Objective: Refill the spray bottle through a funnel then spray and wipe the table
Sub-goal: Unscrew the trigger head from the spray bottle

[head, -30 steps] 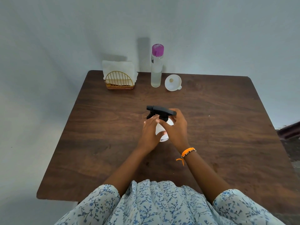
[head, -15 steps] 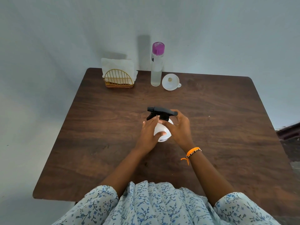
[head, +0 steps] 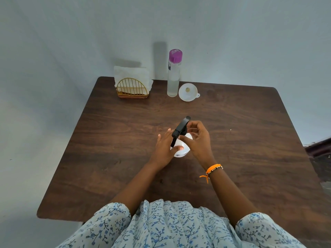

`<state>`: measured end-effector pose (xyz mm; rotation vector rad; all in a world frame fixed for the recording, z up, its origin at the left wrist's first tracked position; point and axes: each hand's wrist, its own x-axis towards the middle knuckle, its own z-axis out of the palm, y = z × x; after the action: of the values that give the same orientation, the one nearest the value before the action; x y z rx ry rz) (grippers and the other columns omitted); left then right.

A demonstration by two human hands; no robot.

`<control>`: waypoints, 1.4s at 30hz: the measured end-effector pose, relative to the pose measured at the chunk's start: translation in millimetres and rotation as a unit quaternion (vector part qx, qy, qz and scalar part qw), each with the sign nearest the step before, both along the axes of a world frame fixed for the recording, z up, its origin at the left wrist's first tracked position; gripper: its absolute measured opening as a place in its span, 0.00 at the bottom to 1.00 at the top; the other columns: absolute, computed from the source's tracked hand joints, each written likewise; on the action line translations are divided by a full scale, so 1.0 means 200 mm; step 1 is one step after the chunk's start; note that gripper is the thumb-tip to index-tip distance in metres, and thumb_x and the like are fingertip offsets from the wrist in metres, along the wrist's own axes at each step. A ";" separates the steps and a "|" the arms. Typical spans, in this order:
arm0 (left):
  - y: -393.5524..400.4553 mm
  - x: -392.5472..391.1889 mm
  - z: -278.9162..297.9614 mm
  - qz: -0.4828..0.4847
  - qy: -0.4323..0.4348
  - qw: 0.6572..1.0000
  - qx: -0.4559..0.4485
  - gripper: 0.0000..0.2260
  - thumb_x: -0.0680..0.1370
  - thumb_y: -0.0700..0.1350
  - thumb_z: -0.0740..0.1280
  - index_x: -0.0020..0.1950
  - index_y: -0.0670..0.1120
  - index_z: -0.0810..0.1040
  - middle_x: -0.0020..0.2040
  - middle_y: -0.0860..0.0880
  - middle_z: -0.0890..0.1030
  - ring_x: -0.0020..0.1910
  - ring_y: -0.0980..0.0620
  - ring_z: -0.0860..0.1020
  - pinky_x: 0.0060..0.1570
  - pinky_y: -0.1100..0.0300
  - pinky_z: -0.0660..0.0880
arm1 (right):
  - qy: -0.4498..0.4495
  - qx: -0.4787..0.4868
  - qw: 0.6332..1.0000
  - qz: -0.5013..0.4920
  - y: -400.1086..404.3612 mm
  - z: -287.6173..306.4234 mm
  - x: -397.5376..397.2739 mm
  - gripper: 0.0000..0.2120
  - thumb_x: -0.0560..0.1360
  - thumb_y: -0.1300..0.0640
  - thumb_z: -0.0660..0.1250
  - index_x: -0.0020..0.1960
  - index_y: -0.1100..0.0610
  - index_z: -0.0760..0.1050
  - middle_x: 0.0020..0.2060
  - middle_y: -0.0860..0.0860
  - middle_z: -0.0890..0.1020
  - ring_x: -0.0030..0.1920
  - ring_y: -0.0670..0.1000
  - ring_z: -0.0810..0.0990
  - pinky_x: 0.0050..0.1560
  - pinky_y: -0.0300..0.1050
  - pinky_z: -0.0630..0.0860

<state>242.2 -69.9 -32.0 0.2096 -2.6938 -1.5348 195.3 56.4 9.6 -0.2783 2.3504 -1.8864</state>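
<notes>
A white spray bottle stands in the middle of the dark wooden table. Its black trigger head points away and to the right. My left hand wraps the bottle's body from the left. My right hand pinches the black collar under the trigger head. A white funnel lies at the back of the table, beside a tall clear bottle with a purple cap, partly filled with clear liquid.
A gold wire holder with white napkins stands at the back left, near the wall. The table's right edge borders a dark floor area. My flower-print sleeves cover the table's near edge.
The trigger head has turned from pointing left to pointing away and right, under my right hand's fingers. The bottle body stays in place in my left hand.
</notes>
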 end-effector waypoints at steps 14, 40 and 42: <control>-0.01 -0.02 -0.02 -0.032 0.011 0.998 -0.052 0.25 0.77 0.48 0.64 0.72 0.45 0.63 0.72 0.48 0.66 0.73 0.48 0.58 0.72 0.43 0.47 | -0.024 0.026 0.989 0.145 0.13 0.01 0.05 0.31 0.69 0.73 0.62 0.68 0.54 0.64 0.65 0.51 0.70 0.63 0.49 0.72 0.63 0.49 0.71; -0.02 -0.03 -0.08 -0.024 0.030 0.997 -0.070 0.24 0.77 0.47 0.63 0.72 0.49 0.62 0.73 0.48 0.63 0.74 0.49 0.55 0.70 0.50 0.43 | -0.032 -0.040 0.998 -0.021 -0.02 -0.02 0.09 0.28 0.64 0.58 0.77 0.60 0.50 0.69 0.55 0.44 0.78 0.58 0.43 0.76 0.57 0.36 0.73; -0.02 -0.03 -0.08 -0.021 0.027 0.997 -0.065 0.24 0.77 0.47 0.64 0.72 0.49 0.62 0.73 0.49 0.63 0.74 0.50 0.55 0.71 0.50 0.43 | -0.037 -0.033 0.998 -0.044 -0.04 -0.03 0.07 0.25 0.63 0.58 0.78 0.57 0.53 0.72 0.52 0.47 0.79 0.56 0.44 0.77 0.55 0.37 0.75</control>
<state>236.3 -73.7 -48.7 0.1059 -2.7598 -1.3467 210.2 48.8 4.6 -0.1101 2.2912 -1.9810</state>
